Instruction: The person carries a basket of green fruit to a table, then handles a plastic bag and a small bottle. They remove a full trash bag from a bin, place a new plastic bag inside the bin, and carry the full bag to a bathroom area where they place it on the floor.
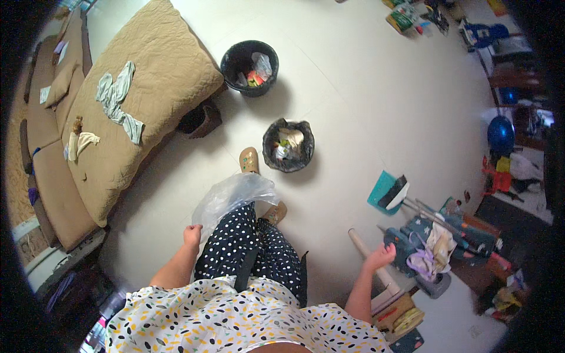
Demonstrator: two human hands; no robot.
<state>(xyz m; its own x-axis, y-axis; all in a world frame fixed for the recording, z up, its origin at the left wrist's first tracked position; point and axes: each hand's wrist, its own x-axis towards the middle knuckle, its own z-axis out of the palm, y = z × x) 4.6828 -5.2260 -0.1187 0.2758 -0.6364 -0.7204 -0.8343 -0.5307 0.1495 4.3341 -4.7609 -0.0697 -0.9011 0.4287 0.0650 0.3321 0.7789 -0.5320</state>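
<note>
A translucent plastic bag (231, 196) hangs in front of my legs, its edge pinched in my left hand (193, 235). Out to the right, my right hand (380, 257) has its fingers curled near a dark patterned cloth; whether it grips anything is unclear. Just beyond my feet stands a small bin with a black liner (309, 152), holding mixed waste. Farther ahead, beside the covered bed, a black bucket (227, 73) contains red and green scraps and a crumpled clear bag.
At left is a low bed with a tan quilted cover (163, 57), with a pale garment (115, 99) on it. A brown sofa (66, 194) lies beyond. A teal dustpan (378, 189) and broom (398, 195) lie right, near a cloth-laden seat. A blue ball (501, 133) is farther right.
</note>
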